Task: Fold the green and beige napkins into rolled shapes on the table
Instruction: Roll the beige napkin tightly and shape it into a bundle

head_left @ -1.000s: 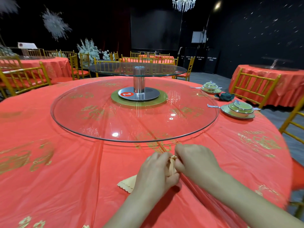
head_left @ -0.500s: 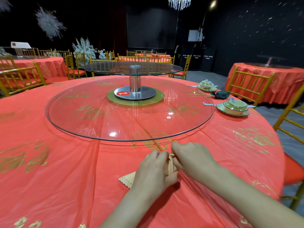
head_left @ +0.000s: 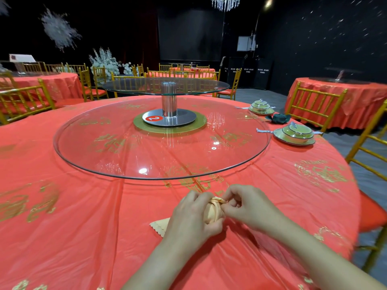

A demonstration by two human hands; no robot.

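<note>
A beige napkin (head_left: 211, 213) stands as an upright roll on the red tablecloth near the table's front edge. My left hand (head_left: 191, 219) wraps around the roll from the left. With its fingertips my right hand (head_left: 249, 206) pinches the roll's top edge. A scalloped corner of the beige napkin sticks out flat on the cloth left of my left hand. A dark green napkin (head_left: 278, 118), rolled into a rose-like shape, lies at the far right between two place settings.
A large glass turntable (head_left: 104, 164) covers the table's middle, with a smaller raised glass tier (head_left: 167, 85) on a metal post. Two green lidded bowl sets (head_left: 295, 136) sit at the far right. Gold chairs (head_left: 314, 105) ring the table.
My hands have parted slightly, so more of the beige roll shows between them. My right hand has shifted to pinching the roll's top.
</note>
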